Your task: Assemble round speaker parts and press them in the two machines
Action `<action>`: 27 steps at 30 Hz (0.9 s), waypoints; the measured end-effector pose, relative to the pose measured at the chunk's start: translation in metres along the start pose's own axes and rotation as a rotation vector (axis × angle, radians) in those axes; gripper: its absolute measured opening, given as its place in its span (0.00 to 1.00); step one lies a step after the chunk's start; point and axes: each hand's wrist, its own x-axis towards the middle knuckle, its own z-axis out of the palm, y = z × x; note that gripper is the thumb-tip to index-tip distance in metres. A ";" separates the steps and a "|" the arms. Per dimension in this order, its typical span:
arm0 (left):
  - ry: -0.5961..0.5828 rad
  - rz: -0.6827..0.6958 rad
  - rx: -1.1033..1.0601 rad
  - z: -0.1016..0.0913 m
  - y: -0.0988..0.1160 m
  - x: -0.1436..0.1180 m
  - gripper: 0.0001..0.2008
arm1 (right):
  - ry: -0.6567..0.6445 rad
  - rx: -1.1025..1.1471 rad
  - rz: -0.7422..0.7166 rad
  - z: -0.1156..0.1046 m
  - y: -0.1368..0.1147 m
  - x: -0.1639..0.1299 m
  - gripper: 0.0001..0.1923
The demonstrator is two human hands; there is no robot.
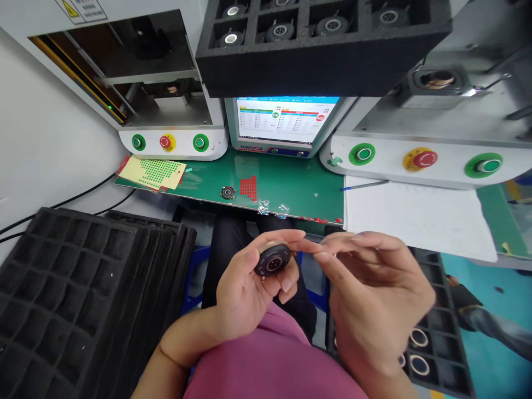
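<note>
My left hand [245, 288] is closed around a round black smartwatch body [273, 260], its sensor side facing up. The left index finger reaches out to the right. Thumb and index finger of my right hand [369, 293] are pinched together at that fingertip; whatever they hold, if anything, is too small to make out. On the green bench [291, 177] ahead lies another watch body [228, 192], sensor side up. Beside it is a sheet of red stickers [248, 188], and a yellow sheet with green stickers [160, 172] lies farther left.
A foam tray [307, 66] of watch bodies juts out above the monitor [282, 119]. Test machines with buttons stand on both sides. Stacked foam trays [62, 299] are at left; a tray with rings [444, 332] is at lower right. A pen [366, 185] lies on paper [415, 221].
</note>
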 end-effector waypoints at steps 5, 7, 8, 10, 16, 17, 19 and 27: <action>0.117 0.141 0.190 -0.006 -0.008 0.001 0.19 | -0.102 0.139 0.092 0.000 -0.004 -0.003 0.14; 0.135 0.168 0.273 -0.007 -0.014 0.000 0.19 | -0.213 0.247 0.207 0.004 -0.006 -0.005 0.14; 0.132 0.187 0.314 -0.007 -0.016 -0.001 0.20 | -0.260 0.310 0.271 0.007 -0.006 -0.006 0.13; 0.101 0.238 0.387 -0.008 -0.020 -0.004 0.20 | -0.318 0.421 0.382 0.012 -0.006 -0.008 0.12; 0.034 0.361 0.569 -0.011 -0.026 -0.007 0.21 | -0.329 0.554 0.513 0.016 -0.007 -0.010 0.11; 0.039 0.382 0.602 -0.012 -0.026 -0.006 0.21 | -0.326 0.556 0.528 0.016 -0.007 -0.009 0.11; 0.043 0.419 0.647 -0.012 -0.026 -0.005 0.21 | -0.319 0.558 0.563 0.016 -0.008 -0.009 0.11; -0.002 0.452 0.651 -0.011 -0.026 -0.004 0.20 | -0.324 0.603 0.611 0.019 -0.009 -0.009 0.12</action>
